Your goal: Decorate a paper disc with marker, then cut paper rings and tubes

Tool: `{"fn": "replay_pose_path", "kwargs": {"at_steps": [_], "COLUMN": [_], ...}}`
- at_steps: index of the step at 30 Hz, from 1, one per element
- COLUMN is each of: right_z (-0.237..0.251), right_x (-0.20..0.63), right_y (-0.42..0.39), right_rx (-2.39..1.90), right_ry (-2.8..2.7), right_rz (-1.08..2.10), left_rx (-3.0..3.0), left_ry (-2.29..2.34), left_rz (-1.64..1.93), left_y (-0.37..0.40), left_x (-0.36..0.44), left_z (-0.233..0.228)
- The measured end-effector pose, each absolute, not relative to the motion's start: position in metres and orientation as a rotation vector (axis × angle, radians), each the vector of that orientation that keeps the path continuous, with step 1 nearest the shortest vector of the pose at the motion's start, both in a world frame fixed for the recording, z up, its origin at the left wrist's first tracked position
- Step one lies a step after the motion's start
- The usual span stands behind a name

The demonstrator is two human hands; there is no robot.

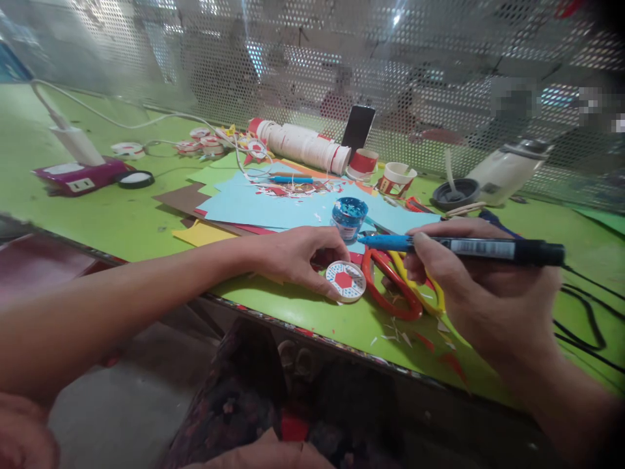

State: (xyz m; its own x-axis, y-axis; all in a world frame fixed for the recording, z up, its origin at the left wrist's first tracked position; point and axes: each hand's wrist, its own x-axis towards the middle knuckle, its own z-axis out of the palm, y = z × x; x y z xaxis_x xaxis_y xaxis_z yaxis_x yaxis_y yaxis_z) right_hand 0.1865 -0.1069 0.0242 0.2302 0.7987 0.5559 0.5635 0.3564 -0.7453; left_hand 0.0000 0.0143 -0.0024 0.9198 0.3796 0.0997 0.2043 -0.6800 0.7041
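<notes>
My left hand (pixel 307 257) rests at the table's front edge, thumb and fingers closed around the rim of a small round white disc (pixel 347 276). The disc bears a red hexagon ringed by blue dots. In my right hand (pixel 469 280) is a black marker pen (pixel 483 250) with a blue front end, held almost level. Its tip points left, above the disc and apart from it. Just behind the disc stands an uncapped jar of blue paint (pixel 348 218). Scissors with red handles (pixel 390 286) lie beside the disc, next to yellow handles (pixel 424 286) partly hidden by my right hand.
Coloured paper sheets (pixel 234 208) with scraps lie behind my hands. Further back are a long row of stacked white discs (pixel 303 144), a phone (pixel 359 127) and paper cups (pixel 396 179). A white bottle (pixel 510 170) stands right, a purple power socket (pixel 81 179) left. Perforated metal backs the table.
</notes>
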Motion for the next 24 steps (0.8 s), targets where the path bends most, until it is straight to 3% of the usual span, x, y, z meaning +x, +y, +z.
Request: {"fn": "replay_pose_path", "kwargs": {"at_steps": [10, 24], "right_z": [0.018, 0.013], "right_x": [0.192, 0.201], "right_y": [-0.103, -0.093], "right_rx": [-1.281, -1.299], "right_ry": [-1.541, -1.625], "right_rz": [0.234, -0.065], "left_rx": [2.338, 2.381], "left_ry": [0.458, 0.538], "left_rz": [0.288, 0.382], "left_y": [0.012, 0.005], "left_x": [-0.001, 0.000], "left_z": [-0.001, 0.001]}}
